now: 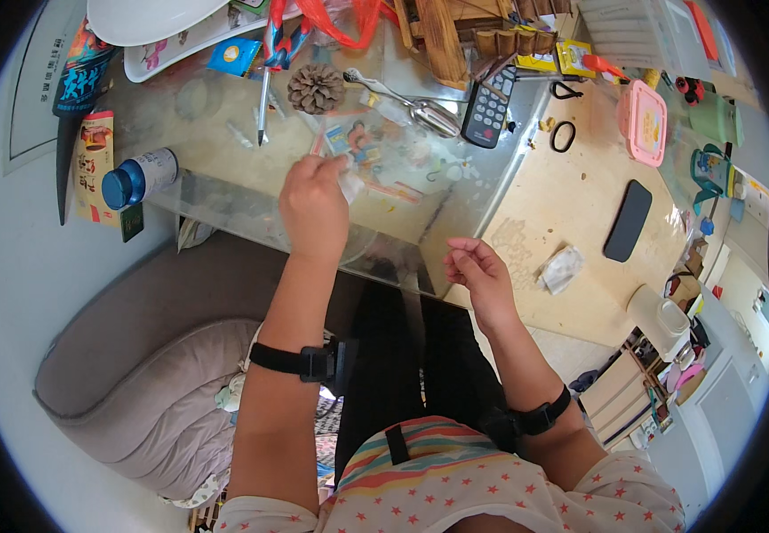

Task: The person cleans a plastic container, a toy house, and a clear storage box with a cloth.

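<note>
My left hand [315,206] is closed on a small white tissue [352,185] just above the glass tabletop [251,180]. Beyond it lie a pine cone [315,88], a pen [263,110] and a metal utensil [434,116]; flat printed pictures [357,143] show at the glass. My right hand [479,276] hovers by the table's near edge, fingers curled and thumb near the index finger, with nothing seen in it. To its right, a crumpled white tissue [560,269] rests on the pale tabletop part beside a damp-looking patch.
A blue-capped bottle [141,176] lies on its side at the left. Farther back are a white tray [158,58], a wooden model [444,43] and a remote control [489,106]. A black phone [627,220] and a pink-lidded box [644,123] are at right. A grey sofa [151,373] stands below.
</note>
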Available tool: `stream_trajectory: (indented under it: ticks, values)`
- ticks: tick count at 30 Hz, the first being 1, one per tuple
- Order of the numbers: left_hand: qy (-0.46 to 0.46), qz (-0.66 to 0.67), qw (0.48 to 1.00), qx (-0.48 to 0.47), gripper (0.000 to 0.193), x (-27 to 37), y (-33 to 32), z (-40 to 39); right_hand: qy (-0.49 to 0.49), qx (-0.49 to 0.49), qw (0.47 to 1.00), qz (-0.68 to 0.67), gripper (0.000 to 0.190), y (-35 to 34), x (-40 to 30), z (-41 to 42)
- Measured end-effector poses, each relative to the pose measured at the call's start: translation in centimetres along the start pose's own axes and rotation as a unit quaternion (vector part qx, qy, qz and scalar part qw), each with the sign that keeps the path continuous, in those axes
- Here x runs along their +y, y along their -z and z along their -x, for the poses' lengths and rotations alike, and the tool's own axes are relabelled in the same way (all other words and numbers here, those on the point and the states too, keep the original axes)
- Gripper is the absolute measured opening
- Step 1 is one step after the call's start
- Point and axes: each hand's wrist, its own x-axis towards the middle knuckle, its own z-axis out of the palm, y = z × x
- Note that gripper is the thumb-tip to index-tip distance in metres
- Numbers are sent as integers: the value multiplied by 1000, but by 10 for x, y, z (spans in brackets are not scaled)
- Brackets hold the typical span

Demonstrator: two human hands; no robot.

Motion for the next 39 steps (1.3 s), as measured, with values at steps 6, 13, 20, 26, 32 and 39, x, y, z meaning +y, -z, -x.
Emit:
stream_trajectory:
  ticks: [6,13,20,26,32,39]
  values:
    - [36,-66,997,-24,17,17,-4,11,-6,1,1000,-20,20,3,3,1]
    - [-35,-21,997,-71,15,12,0,5,9,-15,1000,-24,20,4,-8,2]
    - [74,-61,992,-78,15,17,-9,8,2,-2,999,-34,19,8,-5,-1]
    - [-26,-51,997,-57,16,16,-1,2,-4,-12,999,-31,20,8,-6,3]
    - [29,-75,995,-56,18,22,-5,-6,2,-10,999,-32,20,16,-5,1]
    - [-24,9,996,-81,17,47,-6,36,-6,-12,1000,-25,18,15,-4,3]
